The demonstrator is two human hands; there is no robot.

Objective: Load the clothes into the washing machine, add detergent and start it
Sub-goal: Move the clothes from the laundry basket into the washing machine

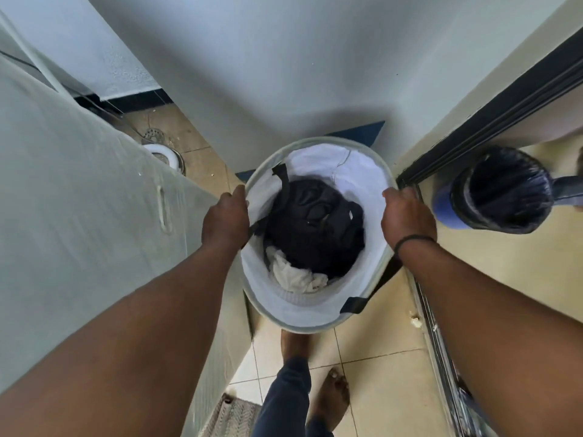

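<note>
Laundry sits low in one round fabric hamper, and I have that hamper by its rim on both sides. My left hand curls over the left edge, fingers folded down against the white lining, its grip pinching the rim. My right hand, with a dark band at the wrist, clamps the right edge the same way, pressed onto the rim from outside. The hamper stands in front of my bare feet over the tiled floor; I cannot tell whether it rests on the tiles or hangs from my hands.

I judge the hamper soft and collapsible: thin cloth walls with a hoop at the top, so the rim is the only stiff part and the right place to hold. It has black strap handles, which would carry it better if the load proves heavy. The dark bundle looks bulky and dense, possibly a padded item with straps, while the white cloth beside it looks light and limp. Both should drape and snag rather than slide.

By count: one hamper, two distinct clumps of clothing, two hands. One dark-lined bin stands just to the right. No washing machine or detergent that I can identify shows, so loading has not begun.
</note>
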